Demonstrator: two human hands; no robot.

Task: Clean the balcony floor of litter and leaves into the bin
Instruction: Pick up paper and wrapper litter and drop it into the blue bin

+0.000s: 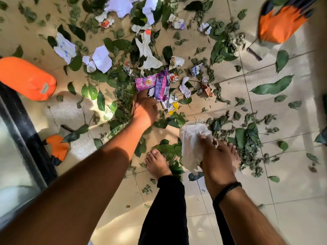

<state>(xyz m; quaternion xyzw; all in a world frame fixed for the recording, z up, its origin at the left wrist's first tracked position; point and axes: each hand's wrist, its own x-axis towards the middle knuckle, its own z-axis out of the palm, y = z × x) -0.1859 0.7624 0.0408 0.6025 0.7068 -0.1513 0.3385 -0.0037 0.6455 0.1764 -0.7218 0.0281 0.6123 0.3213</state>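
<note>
Head view, looking straight down: a pale tiled balcony floor (292, 200) fills the scene, strewn with green leaves (273, 86) and crumpled white paper scraps (102, 59). At the left edge stands an orange bin (26, 77) (only part of it shows), beside a dark door frame (23, 121). An orange glove (279, 23) lies blurred at top right, and another orange glove (57, 147) lies at lower left by the frame. Two bare feet in dark trousers stand among the leaves. The left hand (144, 107) reaches down to the floor, its grip closing on a purple snack wrapper (154, 84) in the middle of the litter. The right hand (215, 160), wearing a black wristband (227, 190), is clamped around a crumpled white paper wad (192, 144) held above the feet.
</note>
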